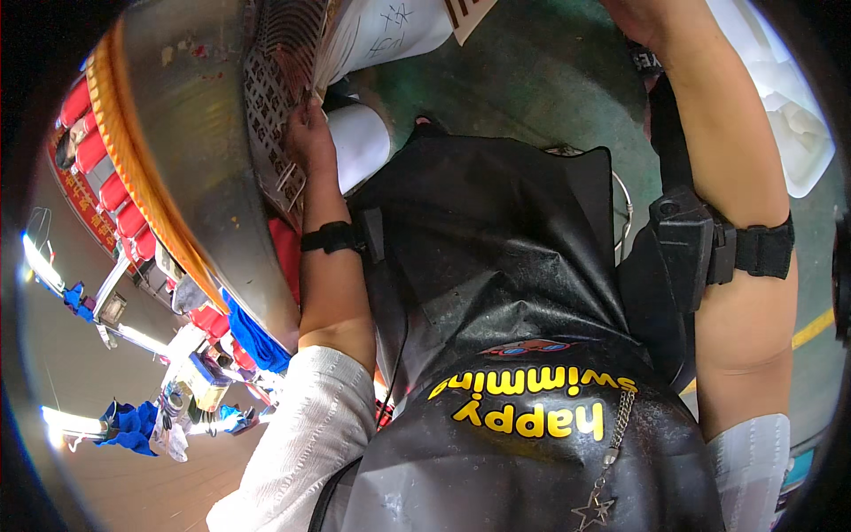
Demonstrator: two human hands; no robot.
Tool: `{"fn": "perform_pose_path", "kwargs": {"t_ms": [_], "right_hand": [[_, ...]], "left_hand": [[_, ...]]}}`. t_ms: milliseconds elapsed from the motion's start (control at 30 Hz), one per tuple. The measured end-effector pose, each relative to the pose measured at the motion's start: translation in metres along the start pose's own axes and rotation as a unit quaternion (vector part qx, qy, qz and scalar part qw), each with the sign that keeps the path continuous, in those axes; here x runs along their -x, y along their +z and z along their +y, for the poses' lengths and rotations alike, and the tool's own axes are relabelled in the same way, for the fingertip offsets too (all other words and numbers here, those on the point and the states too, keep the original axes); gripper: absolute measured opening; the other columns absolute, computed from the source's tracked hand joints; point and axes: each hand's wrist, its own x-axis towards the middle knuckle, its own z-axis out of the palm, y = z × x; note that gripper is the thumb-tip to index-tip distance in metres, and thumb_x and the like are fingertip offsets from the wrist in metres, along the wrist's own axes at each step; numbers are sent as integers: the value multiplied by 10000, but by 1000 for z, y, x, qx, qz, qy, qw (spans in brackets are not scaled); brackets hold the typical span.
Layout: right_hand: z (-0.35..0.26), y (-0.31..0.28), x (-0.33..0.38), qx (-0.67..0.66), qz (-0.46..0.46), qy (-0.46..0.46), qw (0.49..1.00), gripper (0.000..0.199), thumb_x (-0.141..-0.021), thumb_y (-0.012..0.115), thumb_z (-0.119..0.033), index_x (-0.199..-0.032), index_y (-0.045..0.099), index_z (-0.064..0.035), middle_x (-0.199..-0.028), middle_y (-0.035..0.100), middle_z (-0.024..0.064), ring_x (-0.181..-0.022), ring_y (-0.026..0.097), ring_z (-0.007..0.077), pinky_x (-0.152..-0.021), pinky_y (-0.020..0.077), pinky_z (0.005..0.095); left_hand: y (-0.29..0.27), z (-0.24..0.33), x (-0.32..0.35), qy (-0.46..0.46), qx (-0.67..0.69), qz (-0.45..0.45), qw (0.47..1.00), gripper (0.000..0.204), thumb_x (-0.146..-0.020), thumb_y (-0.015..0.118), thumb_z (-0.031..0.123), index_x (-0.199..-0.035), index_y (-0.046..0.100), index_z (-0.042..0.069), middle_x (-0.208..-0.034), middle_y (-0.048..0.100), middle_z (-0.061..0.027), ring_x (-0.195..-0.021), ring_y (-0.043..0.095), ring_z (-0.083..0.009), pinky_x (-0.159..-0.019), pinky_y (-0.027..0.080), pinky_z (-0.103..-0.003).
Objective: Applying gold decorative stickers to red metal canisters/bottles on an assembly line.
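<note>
My left hand [310, 140] is at the upper left, its fingers closed at the edge of a brown patterned sheet [273, 115] with a lattice-like design. The sheet stands beside a dull metal surface [191, 106]. Close above that hand, a pale white sheet or bag with dark handwriting [390, 34] curves across the top. My right hand [636, 19] reaches up to the top edge at the right; its fingers are cut off, so what it touches is hidden. Black straps circle both my forearms, and a dark device [681, 235] sits against the right one.
A white rounded container [359, 142] stands on the green floor [523, 93] just beyond my left hand. White plastic tubs [796, 133] are at the far right. My black apron [496, 239] fills the middle, with a chain and star pendant [592, 510]. Red items [111, 191] line the left.
</note>
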Motion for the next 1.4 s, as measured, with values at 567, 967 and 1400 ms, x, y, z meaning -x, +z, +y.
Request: {"fn": "perform_pose_path", "kwargs": {"t_ms": [567, 967, 1400], "right_hand": [[-7, 7, 6, 25, 49, 41, 998, 268, -819, 512, -109, -1032, 523, 54, -865, 609, 124, -679, 566, 192, -583, 479, 280], [3, -3, 8, 3, -6, 14, 1000, 261, -825, 505, -112, -1027, 531, 51, -877, 620, 127, -701, 578, 197, -594, 485, 289], [17, -12, 5, 24, 30, 58, 998, 244, -818, 489, -92, -1020, 537, 36, -855, 621, 114, -676, 579, 184, -563, 478, 277]], "left_hand": [[-15, 21, -3, 22, -94, 112, 989, 321, -899, 457, 288, -865, 629, 19, -851, 633, -213, -795, 612, -369, -671, 460, -447], [-21, 31, 22, 96, -150, 151, 972, 269, -877, 460, 199, -1060, 591, 52, -953, 639, -190, -835, 610, -361, -758, 451, -442], [-44, -4, 93, -27, -158, 38, 986, 331, -917, 397, 228, -1135, 553, 34, -1068, 595, -215, -978, 561, -387, -874, 417, -412]]}}
